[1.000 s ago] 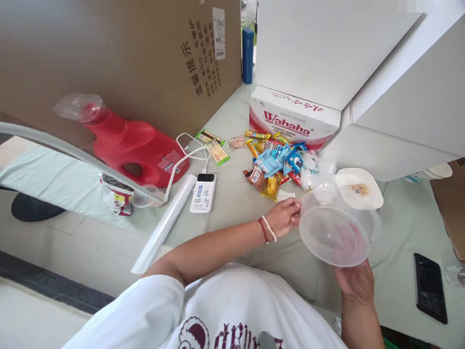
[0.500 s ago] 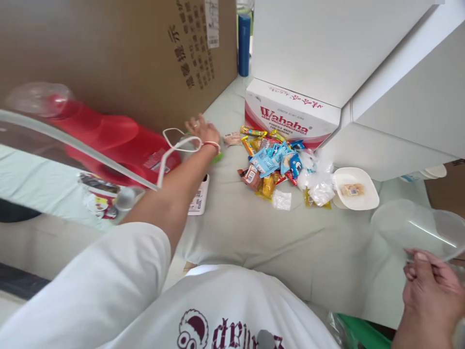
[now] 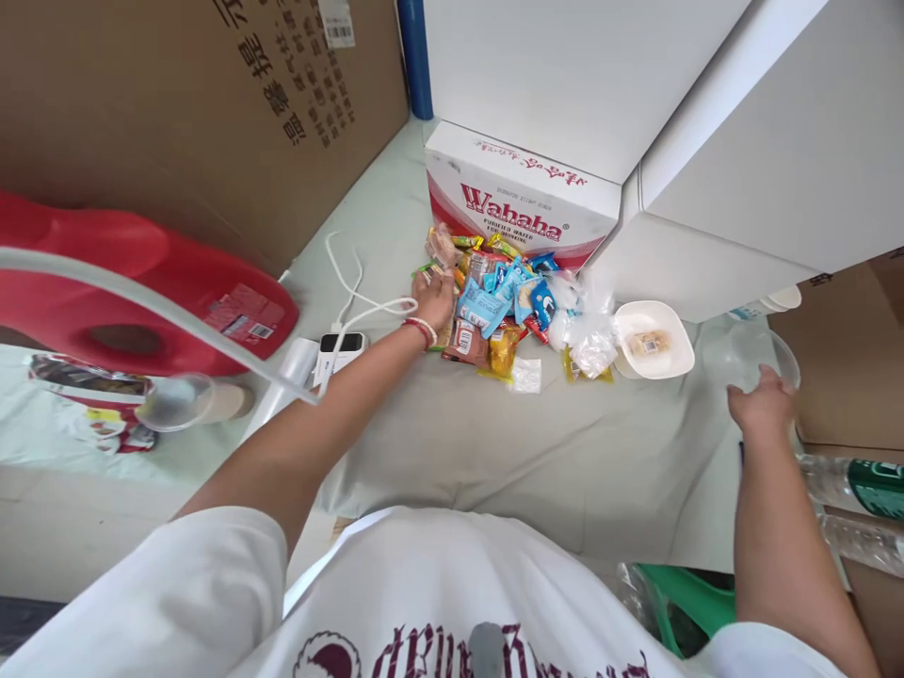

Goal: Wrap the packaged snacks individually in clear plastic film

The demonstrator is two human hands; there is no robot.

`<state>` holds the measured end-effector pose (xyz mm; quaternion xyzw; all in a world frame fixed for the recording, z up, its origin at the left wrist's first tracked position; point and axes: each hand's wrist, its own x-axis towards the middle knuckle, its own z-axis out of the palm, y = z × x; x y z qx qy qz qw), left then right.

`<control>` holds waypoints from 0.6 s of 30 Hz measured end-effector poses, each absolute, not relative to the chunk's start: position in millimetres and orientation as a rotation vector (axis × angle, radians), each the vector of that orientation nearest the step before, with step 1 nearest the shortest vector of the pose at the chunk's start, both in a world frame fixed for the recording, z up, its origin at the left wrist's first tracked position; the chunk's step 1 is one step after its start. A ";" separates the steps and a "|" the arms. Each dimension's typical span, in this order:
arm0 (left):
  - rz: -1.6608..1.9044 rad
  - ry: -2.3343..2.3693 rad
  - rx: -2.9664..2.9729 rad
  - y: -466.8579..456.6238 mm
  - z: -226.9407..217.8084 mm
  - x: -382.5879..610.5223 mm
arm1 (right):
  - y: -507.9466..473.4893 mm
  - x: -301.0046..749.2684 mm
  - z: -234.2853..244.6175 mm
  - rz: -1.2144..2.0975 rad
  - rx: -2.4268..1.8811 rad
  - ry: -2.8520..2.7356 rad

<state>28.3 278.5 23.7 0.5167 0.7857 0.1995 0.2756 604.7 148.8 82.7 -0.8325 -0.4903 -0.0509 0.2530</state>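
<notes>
My left hand (image 3: 434, 299) lies at the left edge of a heap of wrapped snacks (image 3: 487, 306), its fingers closed over a green-edged snack packet (image 3: 443, 331) that is partly hidden under them. A pink-brown packet (image 3: 442, 247) rests just beyond the fingertips. Far to the right, my right hand (image 3: 763, 400) grips the near rim of a clear plastic container (image 3: 741, 350) at the side of the table. Between the heap and that container stands a white square bowl (image 3: 682, 348) with one small wrapped snack (image 3: 648, 343) in it.
A Wahaha carton (image 3: 523, 202) stands behind the snacks. Crumpled clear bags (image 3: 593, 344) lie beside the bowl. On the left are a red jug (image 3: 162, 273), a white cable (image 3: 371, 306), a white device (image 3: 343, 348) and a plastic cup (image 3: 176, 403). Bottles (image 3: 876, 488) stand lower right.
My left hand has moved right to the heap, carrying the green-edged packet and bringing the pink-brown one against the snacks. My right hand has gone farther out with the clear container.
</notes>
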 end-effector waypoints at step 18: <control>0.714 1.240 1.239 41.3 66.5 24.2 | 68.2 300.9 36.4 1.080 -1.639 -1.501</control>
